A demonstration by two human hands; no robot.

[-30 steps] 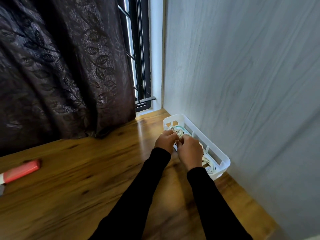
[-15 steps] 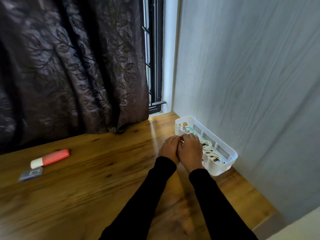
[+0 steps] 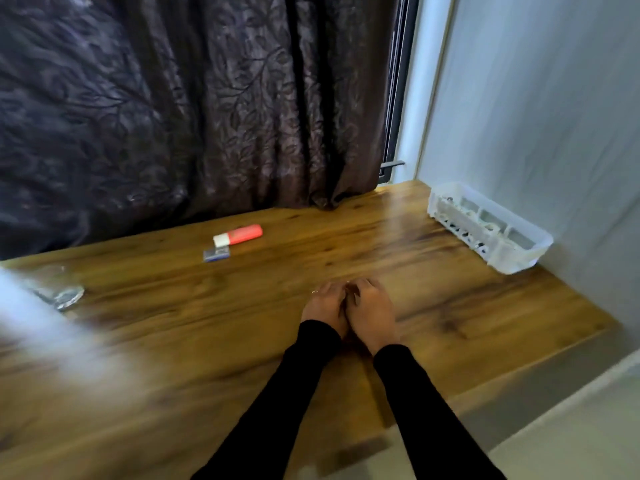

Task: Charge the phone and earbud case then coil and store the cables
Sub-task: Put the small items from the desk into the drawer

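A white slotted basket (image 3: 519, 263) stands at the table's far right against the wall. White coiled cables (image 3: 485, 226) lie inside it, partly hidden by its walls. My left hand (image 3: 323, 306) and my right hand (image 3: 372, 313) rest side by side on the wooden table (image 3: 207, 327), well left of and nearer than the basket. Their fingers are loosely curled and touch each other. I see nothing in either hand. No phone or earbud case is in view.
A red and white stick-shaped object (image 3: 239, 234) and a small blue item (image 3: 217, 254) lie toward the back. A clear glass object (image 3: 60, 294) sits at the left beside a blurred white shape (image 3: 20, 306). A dark curtain (image 3: 207, 98) hangs behind.
Both hands have drawn back from the basket to the middle of the table, leaving the cables inside it. The view has swung left, showing more of the table.
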